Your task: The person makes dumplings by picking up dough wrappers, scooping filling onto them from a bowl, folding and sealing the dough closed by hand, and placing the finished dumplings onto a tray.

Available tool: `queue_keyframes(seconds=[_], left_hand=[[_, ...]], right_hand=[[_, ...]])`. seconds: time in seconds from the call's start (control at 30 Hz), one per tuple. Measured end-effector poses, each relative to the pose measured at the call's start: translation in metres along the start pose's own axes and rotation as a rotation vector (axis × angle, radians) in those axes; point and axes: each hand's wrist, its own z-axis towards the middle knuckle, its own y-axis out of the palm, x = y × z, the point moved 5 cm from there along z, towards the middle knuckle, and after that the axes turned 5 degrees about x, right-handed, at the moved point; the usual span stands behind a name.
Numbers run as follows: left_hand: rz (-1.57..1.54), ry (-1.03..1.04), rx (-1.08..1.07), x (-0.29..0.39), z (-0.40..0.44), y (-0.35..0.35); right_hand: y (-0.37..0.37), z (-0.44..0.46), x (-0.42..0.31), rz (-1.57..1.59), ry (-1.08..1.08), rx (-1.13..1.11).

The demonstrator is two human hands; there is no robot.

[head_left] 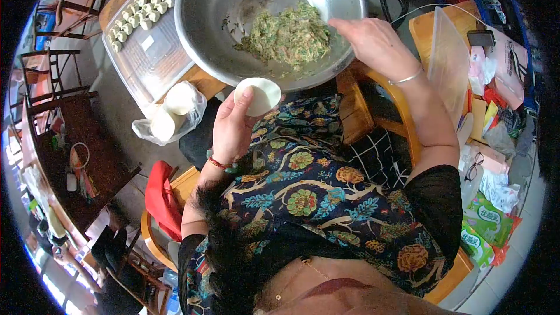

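A round white dough wrapper (263, 97) lies across the fingers of my left hand (233, 123), with the thumb pressed on top of it, just below the bowl's rim. My right hand (376, 45) is over the right side of a large metal bowl (201, 29), its fingers closed and pointing left beside the green minced filling (289, 35). What those fingers hold, if anything, is too small to make out. To the left, a clear plastic tray (166, 73) bears several folded dumplings (140, 9). Stacks of round wrappers (165, 123) sit in a plastic bag near the tray's lower corner.
Wooden chairs (64, 3) and a dark table (93, 163) stand at the left. A red cloth (162, 198) hangs on a chair at lower left. At the right are a clear plastic lid (446, 64), glasses (473, 168) and green packages (490, 219).
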Motion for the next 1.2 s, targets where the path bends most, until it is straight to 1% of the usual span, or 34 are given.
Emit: queue_keyframes(seconds=[0.1, 0.17, 0.23, 0.33, 0.4, 0.43, 0.5, 0.53, 0.63, 0.7, 0.83, 0.9, 1.07, 1.13, 1.2], left_hand=[[0.013, -0.012, -0.005, -0.005, 0.005, 0.001], [0.024, -0.024, 0.054, -0.015, 0.012, -0.012], [0.015, -0.017, 0.065, -0.014, 0.014, -0.009], [0.014, -0.006, 0.081, -0.014, 0.014, -0.010], [0.025, -0.006, 0.088, -0.015, 0.014, -0.012], [0.026, -0.007, 0.089, -0.016, 0.015, -0.014], [0.028, -0.008, 0.089, -0.017, 0.019, -0.015], [0.032, -0.010, 0.089, -0.017, 0.019, -0.016], [0.016, 0.003, 0.091, -0.015, 0.017, -0.008], [-0.003, 0.018, 0.091, -0.012, 0.016, -0.004], [0.013, 0.011, 0.058, -0.009, 0.016, -0.001], [-0.003, 0.013, 0.057, -0.010, 0.016, -0.001], [-0.021, 0.019, 0.094, -0.013, 0.020, -0.007], [-0.016, 0.022, 0.067, -0.010, 0.019, -0.003], [-0.012, 0.027, 0.044, -0.008, 0.020, 0.001]], right_hand=[[0.005, -0.003, 0.002, -0.041, -0.003, 0.000], [0.006, -0.003, 0.006, -0.036, 0.004, 0.013], [0.009, -0.006, 0.009, -0.028, 0.014, 0.026], [0.012, -0.010, 0.008, -0.033, 0.003, -0.028], [0.010, -0.013, 0.005, -0.049, -0.025, -0.114], [0.010, -0.014, 0.007, -0.050, -0.024, -0.114], [0.014, -0.019, 0.012, -0.057, -0.081, -0.200], [0.013, -0.018, 0.014, -0.058, -0.080, -0.200], [0.005, -0.014, 0.020, -0.086, -0.063, -0.159], [-0.006, -0.008, 0.019, -0.047, -0.045, -0.002], [0.004, -0.006, 0.020, -0.057, 0.000, -0.002], [0.011, -0.010, 0.021, -0.102, -0.010, -0.130], [0.013, -0.017, 0.028, -0.111, -0.019, -0.172], [0.012, -0.016, 0.027, -0.095, -0.026, -0.188], [0.012, -0.014, 0.028, -0.076, 0.010, -0.250]])
